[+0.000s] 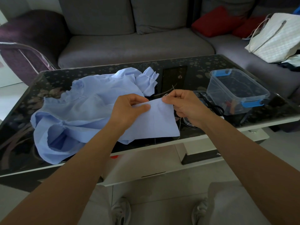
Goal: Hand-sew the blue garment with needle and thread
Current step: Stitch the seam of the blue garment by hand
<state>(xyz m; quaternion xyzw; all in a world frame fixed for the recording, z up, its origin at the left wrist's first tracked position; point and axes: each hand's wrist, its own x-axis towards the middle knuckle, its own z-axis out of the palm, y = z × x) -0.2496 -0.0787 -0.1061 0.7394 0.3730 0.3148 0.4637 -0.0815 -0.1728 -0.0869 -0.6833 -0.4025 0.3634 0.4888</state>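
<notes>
Garment [81, 111] edge: left hand [128, 109], right hand [186, 104]

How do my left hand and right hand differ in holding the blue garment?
Left hand grips the top edge of the blue garment, thumb flat across the cloth; right hand pinches its corner with fingertips, thread ends sticking up there. Both hold the same flap.

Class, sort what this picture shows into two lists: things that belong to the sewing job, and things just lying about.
Job: garment, pinched by left hand and right hand; thread above the right hand; scissors, likely for cutting thread, untouched.
Lying about: clear box, red cushions, white bag, sofa.
</notes>
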